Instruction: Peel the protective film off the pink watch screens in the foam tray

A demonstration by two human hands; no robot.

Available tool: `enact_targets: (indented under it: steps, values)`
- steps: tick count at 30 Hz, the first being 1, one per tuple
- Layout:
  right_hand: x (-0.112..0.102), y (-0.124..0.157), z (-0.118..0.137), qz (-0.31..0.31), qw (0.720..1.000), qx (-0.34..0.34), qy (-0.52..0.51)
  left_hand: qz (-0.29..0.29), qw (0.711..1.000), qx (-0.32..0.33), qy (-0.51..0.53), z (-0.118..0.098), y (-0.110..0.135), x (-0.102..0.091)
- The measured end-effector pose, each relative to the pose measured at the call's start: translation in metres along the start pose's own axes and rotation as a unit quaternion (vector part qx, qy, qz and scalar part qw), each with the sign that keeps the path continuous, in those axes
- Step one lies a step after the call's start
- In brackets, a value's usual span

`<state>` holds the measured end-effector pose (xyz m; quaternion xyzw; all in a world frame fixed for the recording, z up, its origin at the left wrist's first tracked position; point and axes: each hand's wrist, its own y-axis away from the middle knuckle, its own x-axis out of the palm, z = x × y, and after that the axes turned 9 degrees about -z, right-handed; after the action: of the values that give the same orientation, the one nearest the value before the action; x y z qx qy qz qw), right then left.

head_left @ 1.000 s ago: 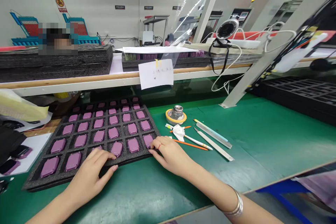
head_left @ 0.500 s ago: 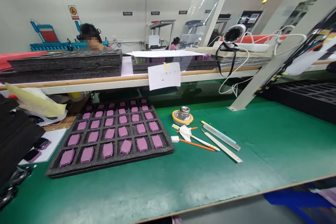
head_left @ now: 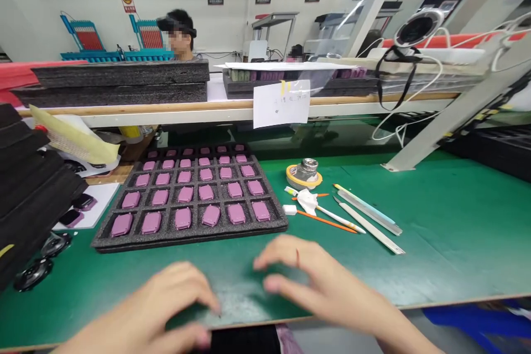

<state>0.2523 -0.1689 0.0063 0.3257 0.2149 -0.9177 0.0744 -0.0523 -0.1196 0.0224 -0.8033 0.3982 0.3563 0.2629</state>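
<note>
My left hand [head_left: 166,304] hovers over the front edge of the green table [head_left: 448,232], thumb and fingers apart, holding nothing. Facing it, my right hand [head_left: 302,276] is also open, its thumb and fingertips pointing left with a gap between them. Both are slightly blurred. Just beyond them lies a black foam tray [head_left: 191,237] with rows of purple watch-shaped cases [head_left: 183,218], one per compartment. Right of the tray are a white pen-like stick [head_left: 336,218], an orange stick [head_left: 327,222], a crumpled white wipe [head_left: 307,201] and a pale flat-handled tool [head_left: 369,227].
A yellow-rimmed tape roll [head_left: 294,178] with a metal piece on it sits behind the sticks. Stacked black foam [head_left: 33,177] and dark-faced watches [head_left: 71,218] stand left. A shelf [head_left: 199,113] with a hanging paper and a slanted post [head_left: 435,116] border the back. Another person [head_left: 178,36] is beyond.
Both my hands have come into view from below, over the table's front edge. The camera has turned slightly left, so the scene sits further right; the tray and tools look unmoved.
</note>
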Motion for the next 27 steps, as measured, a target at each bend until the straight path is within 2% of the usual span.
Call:
enact_targets:
  steps: [1,3,6,9,13,16,23,27]
  values:
    - [0.000,-0.012,-0.009,-0.043,0.996,-0.002,0.079,-0.029,0.999,0.004,-0.029,0.010,-0.013,0.000]
    - [0.005,-0.036,-0.028,-0.071,0.984,-0.019,0.162,-0.090,0.991,0.031,-0.099,0.032,-0.038,0.004]
    - [0.016,-0.064,-0.050,-0.042,0.985,-0.041,0.165,-0.132,0.974,0.055,-0.177,0.065,-0.068,0.014]
    - [0.023,-0.082,-0.058,-0.005,0.984,-0.060,0.165,-0.146,0.954,0.086,-0.247,0.084,-0.085,0.025]
    - [0.022,-0.096,-0.059,0.020,0.984,-0.064,0.167,-0.162,0.919,0.145,-0.330,0.091,-0.093,0.032]
    - [0.021,-0.101,-0.062,0.024,0.985,-0.061,0.159,-0.170,0.904,0.165,-0.356,0.091,-0.095,0.032]
    - [0.034,-0.099,-0.086,-0.063,0.986,-0.042,0.147,-0.175,0.900,0.161,-0.364,0.095,-0.104,0.027]
    - [0.039,-0.097,-0.090,-0.088,0.981,-0.071,0.155,-0.188,0.894,0.161,-0.374,0.098,-0.106,0.028]
